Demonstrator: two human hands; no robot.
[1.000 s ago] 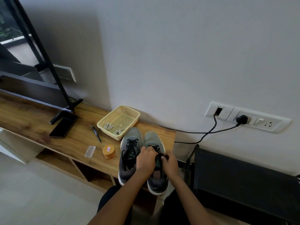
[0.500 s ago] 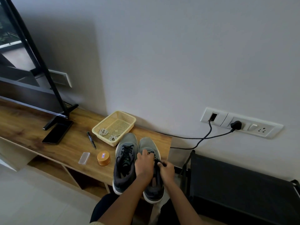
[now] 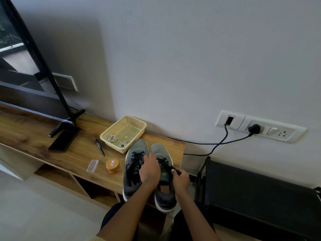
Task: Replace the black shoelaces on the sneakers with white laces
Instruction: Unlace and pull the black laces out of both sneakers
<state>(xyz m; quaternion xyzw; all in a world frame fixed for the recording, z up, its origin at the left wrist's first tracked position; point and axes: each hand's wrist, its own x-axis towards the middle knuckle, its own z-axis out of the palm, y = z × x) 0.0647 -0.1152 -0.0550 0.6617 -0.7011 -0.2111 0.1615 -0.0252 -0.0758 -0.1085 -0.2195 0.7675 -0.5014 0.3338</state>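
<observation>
two grey sneakers stand side by side at the right end of the wooden desk (image 3: 43,136), toes toward the wall, heels hanging a little over the front edge. the left sneaker (image 3: 134,168) is fully laced in black. the left hand (image 3: 150,170) rests palm down across the gap between the pair, covering the inner side of the right sneaker (image 3: 162,173); its fingers curl downward over the lacing, but whether they pinch anything cannot be told from here. the right hand (image 3: 180,179) sits at the outer side of the right sneaker, its fingers closed on the black lace (image 3: 169,166), which runs taut from the eyelets out to the pinch just beside the shoe's tongue. behind the toes, touching or nearly touching the left sneaker, lies a pale yellow basket (image 3: 139,123) with two coiled white laces (image 3: 112,138) in its near-left part. left of the sneakers are a round orange tin (image 3: 112,165), a small clear case (image 3: 92,165), a black pen (image 3: 99,146) and a dark phone (image 3: 64,140) by a screen's foot. a black cable (image 3: 215,145) runs along the wall to a socket strip (image 3: 278,133).
</observation>
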